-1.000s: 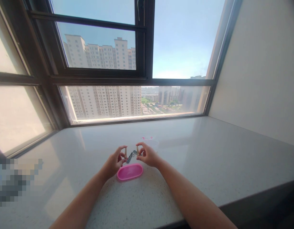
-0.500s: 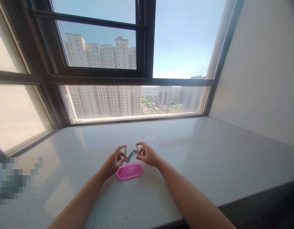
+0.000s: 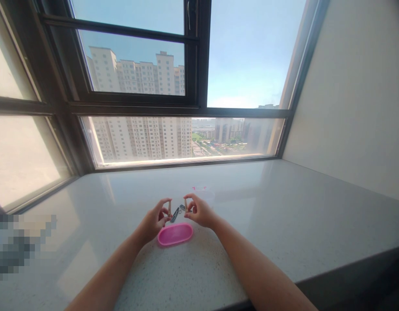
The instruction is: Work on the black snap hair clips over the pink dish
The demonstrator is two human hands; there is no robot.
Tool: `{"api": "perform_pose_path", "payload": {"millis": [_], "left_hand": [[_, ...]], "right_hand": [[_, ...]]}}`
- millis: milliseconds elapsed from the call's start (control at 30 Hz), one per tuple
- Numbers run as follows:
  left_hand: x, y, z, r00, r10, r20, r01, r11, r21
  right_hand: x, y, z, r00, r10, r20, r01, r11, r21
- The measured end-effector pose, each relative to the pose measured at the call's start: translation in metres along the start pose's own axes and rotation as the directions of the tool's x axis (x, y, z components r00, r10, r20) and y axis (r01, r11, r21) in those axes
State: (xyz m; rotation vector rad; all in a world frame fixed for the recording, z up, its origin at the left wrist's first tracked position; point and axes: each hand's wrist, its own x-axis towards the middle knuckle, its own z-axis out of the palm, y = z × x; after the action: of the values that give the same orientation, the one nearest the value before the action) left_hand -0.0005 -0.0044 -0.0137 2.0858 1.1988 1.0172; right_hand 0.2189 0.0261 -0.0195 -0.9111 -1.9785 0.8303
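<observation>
My left hand pinches a slim beige hair clip upright between thumb and fingertips. Facing it across a small gap, my right hand grips a second beige clip the same way. Between the hands on the counter lie a dark hair clip, another dark clip partly behind my right fingers, and a small dark ring. Just in front of them is a shallow pink oval lid or tray. A clear plastic box with pink latches stands behind my right hand.
The pale speckled counter runs back to a dark-framed window with tall buildings outside. A white wall bounds the right side. At the far left is a pixelated patch. The counter's front edge crosses the lower right.
Both hands keep their pinch on the beige hair clips with almost no motion. The whole view has shifted very slightly.
</observation>
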Motion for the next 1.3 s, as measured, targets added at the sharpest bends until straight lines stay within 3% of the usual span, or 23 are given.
{"api": "perform_pose_path", "payload": {"millis": [1300], "left_hand": [[0.0005,0.0014,0.0,1.0,0.003,-0.01,-0.003,1.0,-0.013]], "right_hand": [[-0.0009,-0.0006,-0.0003,1.0,-0.006,-0.009,0.006,1.0,-0.011]]}}
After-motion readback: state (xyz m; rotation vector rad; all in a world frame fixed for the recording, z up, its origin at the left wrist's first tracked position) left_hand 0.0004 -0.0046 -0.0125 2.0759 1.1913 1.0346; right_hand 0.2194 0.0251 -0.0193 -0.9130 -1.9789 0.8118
